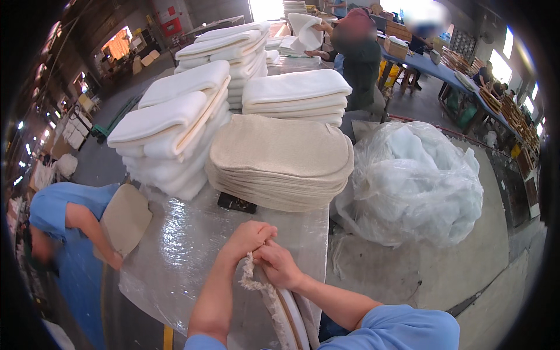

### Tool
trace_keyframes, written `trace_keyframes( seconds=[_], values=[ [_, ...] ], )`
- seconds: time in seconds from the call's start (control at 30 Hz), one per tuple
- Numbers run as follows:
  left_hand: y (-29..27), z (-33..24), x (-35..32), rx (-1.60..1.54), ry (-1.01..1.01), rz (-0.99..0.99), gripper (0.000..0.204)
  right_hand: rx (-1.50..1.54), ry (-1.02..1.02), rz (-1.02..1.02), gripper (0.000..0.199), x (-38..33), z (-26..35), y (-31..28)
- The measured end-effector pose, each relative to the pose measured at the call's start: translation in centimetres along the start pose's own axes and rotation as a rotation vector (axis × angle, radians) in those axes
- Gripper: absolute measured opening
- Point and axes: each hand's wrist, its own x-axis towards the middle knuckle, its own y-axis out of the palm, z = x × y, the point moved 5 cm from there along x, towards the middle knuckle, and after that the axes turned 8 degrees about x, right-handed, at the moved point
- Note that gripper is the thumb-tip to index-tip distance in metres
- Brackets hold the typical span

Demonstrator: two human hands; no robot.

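Observation:
Above the near part of the plastic-covered table (186, 245), my left hand (248, 239) and my right hand (279, 265) are close together, fingers closed. Both grip the top end of a beige fabric cushion cover (273, 315), held on edge against the table's near side. Its frayed edge hangs open, and a white pad layer (296, 324) shows inside. My fingers partly hide the gripped spot. Just beyond my hands lies a stack of beige fabric pieces (280, 151) with rounded corners. A small black object (237, 203) sticks out from under that stack.
Folded white padding (169, 111) is piled at the far left, with another white stack (294, 93) behind the beige one. On the right sits a big clear plastic bag (414, 181) of white stuffing. A co-worker (76, 216) bends at the left table edge; another person (359, 64) stands far back.

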Motion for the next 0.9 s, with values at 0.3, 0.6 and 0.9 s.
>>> trace_keyframes(
  seconds=[0.3,0.6,0.9],
  values=[
    [12.4,13.6,-0.1,-1.548,-0.269,-0.105,0.054,-0.007,-0.059,-0.021,0.017,0.3,1.8,0.0],
    [11.8,12.1,3.4,-1.478,0.039,-0.093,0.059,0.075,-0.029,-0.053,0.012,-1.2,1.5,-1.1],
    [0.0,1.3,3.8,-0.753,0.182,-0.123,0.061,0.012,0.075,-0.085,0.003,-0.1,-1.6,-1.1]
  ],
)
